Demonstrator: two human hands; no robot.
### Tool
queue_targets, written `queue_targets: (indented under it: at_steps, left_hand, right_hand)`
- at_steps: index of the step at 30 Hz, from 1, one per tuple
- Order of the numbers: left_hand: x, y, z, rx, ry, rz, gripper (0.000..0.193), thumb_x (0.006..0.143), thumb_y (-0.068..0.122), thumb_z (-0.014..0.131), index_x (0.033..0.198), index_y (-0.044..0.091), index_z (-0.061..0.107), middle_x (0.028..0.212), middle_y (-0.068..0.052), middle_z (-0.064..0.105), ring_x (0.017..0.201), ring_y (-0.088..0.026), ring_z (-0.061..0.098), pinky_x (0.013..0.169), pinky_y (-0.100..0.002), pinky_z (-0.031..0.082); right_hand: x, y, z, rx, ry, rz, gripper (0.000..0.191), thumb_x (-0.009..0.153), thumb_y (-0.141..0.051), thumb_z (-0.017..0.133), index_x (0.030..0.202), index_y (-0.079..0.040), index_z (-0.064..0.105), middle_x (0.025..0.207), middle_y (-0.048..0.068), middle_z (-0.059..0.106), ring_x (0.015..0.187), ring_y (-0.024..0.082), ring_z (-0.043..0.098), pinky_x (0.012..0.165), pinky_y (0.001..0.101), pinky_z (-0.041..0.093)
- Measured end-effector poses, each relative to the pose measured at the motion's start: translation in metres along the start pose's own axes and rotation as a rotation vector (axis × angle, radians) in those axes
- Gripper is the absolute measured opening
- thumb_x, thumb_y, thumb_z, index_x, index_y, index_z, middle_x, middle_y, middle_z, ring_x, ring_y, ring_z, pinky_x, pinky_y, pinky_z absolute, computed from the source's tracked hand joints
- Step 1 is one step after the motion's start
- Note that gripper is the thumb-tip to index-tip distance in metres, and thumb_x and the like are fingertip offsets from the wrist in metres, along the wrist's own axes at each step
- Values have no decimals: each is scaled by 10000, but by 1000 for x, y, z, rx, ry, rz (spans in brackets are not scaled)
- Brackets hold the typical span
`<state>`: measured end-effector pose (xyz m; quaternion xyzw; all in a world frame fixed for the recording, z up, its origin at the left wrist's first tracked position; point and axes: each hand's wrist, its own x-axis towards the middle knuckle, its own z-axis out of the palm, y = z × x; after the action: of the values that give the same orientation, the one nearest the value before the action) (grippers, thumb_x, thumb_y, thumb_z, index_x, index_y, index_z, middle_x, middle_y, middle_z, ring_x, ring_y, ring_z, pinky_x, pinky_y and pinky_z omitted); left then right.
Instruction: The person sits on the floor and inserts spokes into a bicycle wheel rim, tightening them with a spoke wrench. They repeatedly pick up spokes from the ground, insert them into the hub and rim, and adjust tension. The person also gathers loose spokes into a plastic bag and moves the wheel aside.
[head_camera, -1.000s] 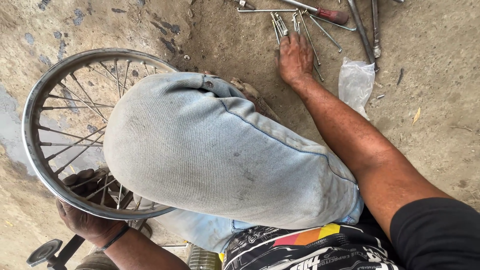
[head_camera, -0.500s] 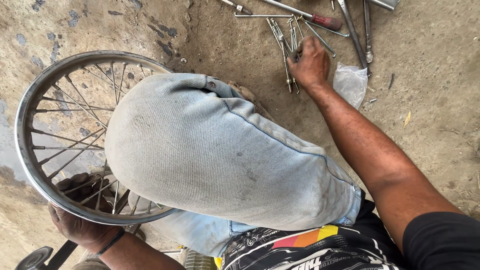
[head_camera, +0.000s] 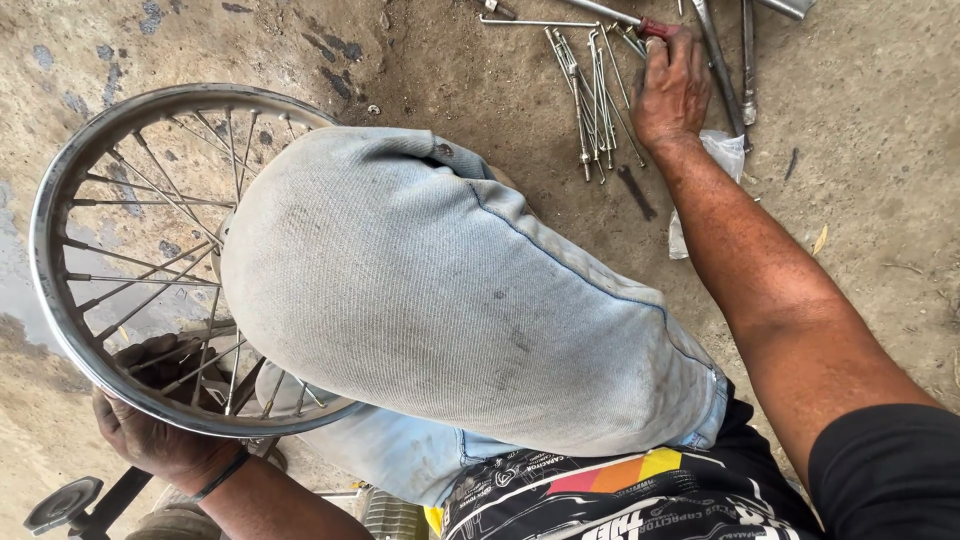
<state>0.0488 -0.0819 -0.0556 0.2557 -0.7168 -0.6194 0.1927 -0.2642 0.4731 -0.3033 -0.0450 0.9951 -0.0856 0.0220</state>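
Spoked wheel rim (head_camera: 60, 190): stands on edge on the concrete floor (head_camera: 860, 150), left of your bent knee (head_camera: 440, 290), which hides its right part and most of the hub.

Left hand (head_camera: 150, 425): clenched around the lower arc of the rim, fingers threaded up between the spokes (head_camera: 150, 200). Judgement: this grip keeps the wheel upright and stops it rolling while your other arm is stretched away.

Right hand (head_camera: 672, 88): reaches across the knee to the tool scatter at the top of the view. The palm faces down and the fingers are curled over the red handle of a screwdriver (head_camera: 640, 22), touching it. Cannot tell whether the hand has closed on the handle or merely rests on it.

Loose spokes (head_camera: 595, 95): a bundle lying roughly parallel on the floor, just left of the right hand, heads pointing toward you. Judgement: laid together within one arm's reach so they can be taken without shifting your seat.

Other items:
- a thin bent rod (head_camera: 525, 22) above the bundle
- long metal tools (head_camera: 720, 70) right of the hand
- a crumpled clear plastic bag (head_camera: 715, 165) under the wrist
- a small dark spanner (head_camera: 635, 192) just below the spokes
- a dark stand with a round foot (head_camera: 65, 503) at bottom left, near the left wrist
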Motion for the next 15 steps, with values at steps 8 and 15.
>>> queue_targets:
  at_steps: [8,15]
  left_hand:
    - [4,3,7,-52,-19,0,471,1235,342,454,1288,-114,559,1196,-295,692,953,-314,735,853,-389,644]
    - [-2,8,13,21,44,-27,494,1240,367,427,1262,-104,575,1157,-285,689,938,-314,736,840,-385,642]
  right_hand:
    - [13,-1,-17,-28,-218,-28,327,1043,-17,609,1336,99,521,1362,300,531,1284,375,504,1045,551,430]
    - [2,-2,-27,294,-146,47,489,938,-74,735,1353,66,517,1184,206,635,1103,328,670,979,447,572]
